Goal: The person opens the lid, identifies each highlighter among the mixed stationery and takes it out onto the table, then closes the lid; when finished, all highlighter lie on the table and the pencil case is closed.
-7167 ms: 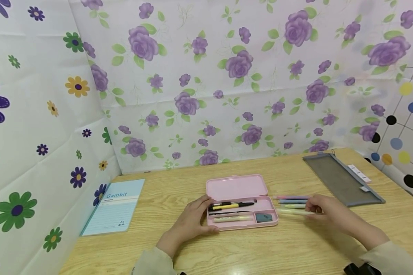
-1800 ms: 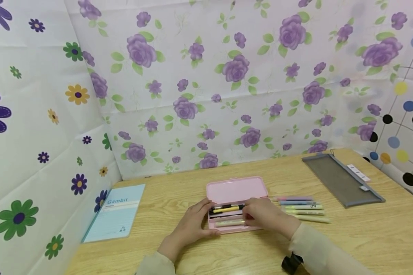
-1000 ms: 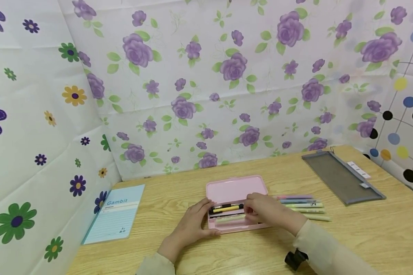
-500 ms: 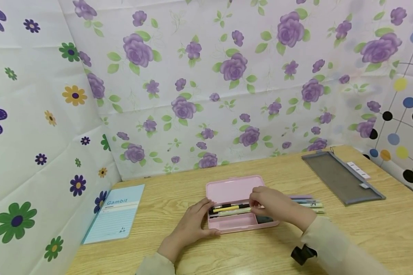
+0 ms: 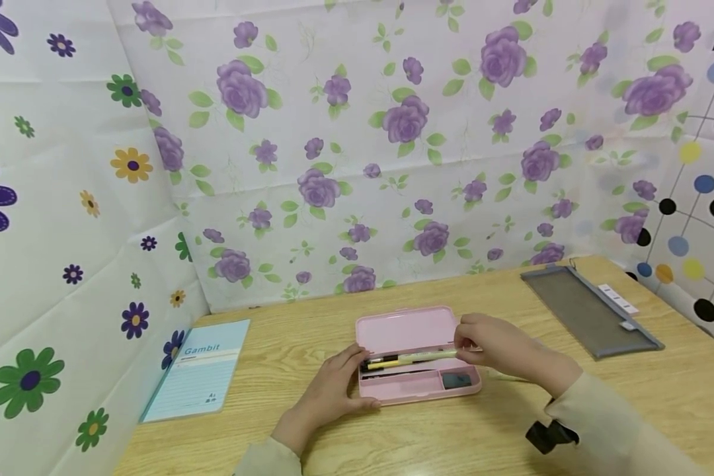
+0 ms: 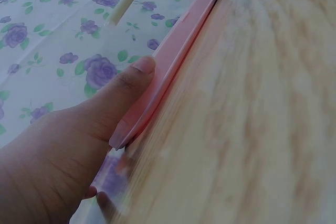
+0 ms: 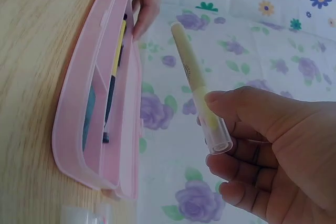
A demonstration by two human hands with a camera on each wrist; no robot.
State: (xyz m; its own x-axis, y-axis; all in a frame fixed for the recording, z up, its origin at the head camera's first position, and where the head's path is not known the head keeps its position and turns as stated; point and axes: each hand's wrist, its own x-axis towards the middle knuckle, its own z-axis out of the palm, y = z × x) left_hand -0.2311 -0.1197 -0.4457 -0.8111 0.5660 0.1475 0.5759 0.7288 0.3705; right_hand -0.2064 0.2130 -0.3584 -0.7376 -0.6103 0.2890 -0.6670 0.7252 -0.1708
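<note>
A pink pencil case (image 5: 406, 330) lies on the table with its lid folded back. My left hand (image 5: 328, 385) holds its left end, the thumb (image 6: 126, 85) on the near wall. Between thumb and fingers, my right hand (image 5: 502, 350) pinches a pale yellow highlighter (image 7: 189, 61) by its clear-capped end. The highlighter is raised above the case's rear part, apart from it in the right wrist view. Inside the case are a yellow-and-black pen (image 5: 383, 363), thin dark sticks and a dark grey-green eraser (image 5: 455, 380) in the small right compartment.
One pale highlighter (image 5: 508, 377) shows on the table right of the case; my right forearm hides the others there. A grey mesh zip pouch (image 5: 589, 311) lies at the back right beside a white strip (image 5: 619, 299). At the left is a light blue notebook (image 5: 199, 370).
My right hand reached into the case, took the highlighter from the front compartment, then lifted it back and to the right. The eraser shows again. My left hand has stayed on the case.
</note>
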